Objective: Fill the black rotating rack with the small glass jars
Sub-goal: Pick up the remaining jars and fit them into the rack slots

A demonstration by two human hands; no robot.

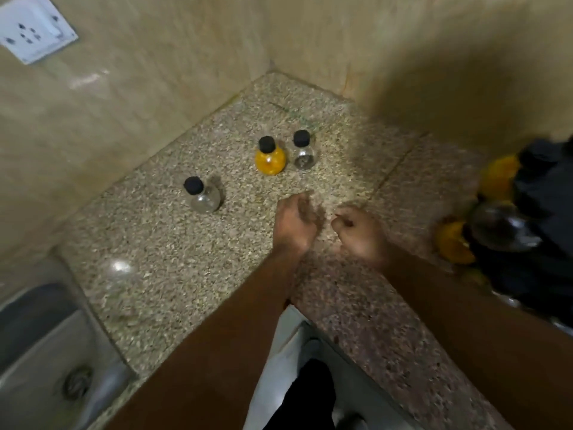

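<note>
The left hand [294, 225] hangs loosely curled and empty, the right hand [359, 234] fisted on nothing, above the speckled stone bench [186, 274], short of a round, black-capped, orange-filled glass jar [269, 159].

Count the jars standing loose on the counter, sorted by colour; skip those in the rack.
Yellow jar: 1
Clear jars: 2
Total: 3, all with black caps.

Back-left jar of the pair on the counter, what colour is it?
The jar is orange-yellow with a black cap, seen in the head view.
</note>
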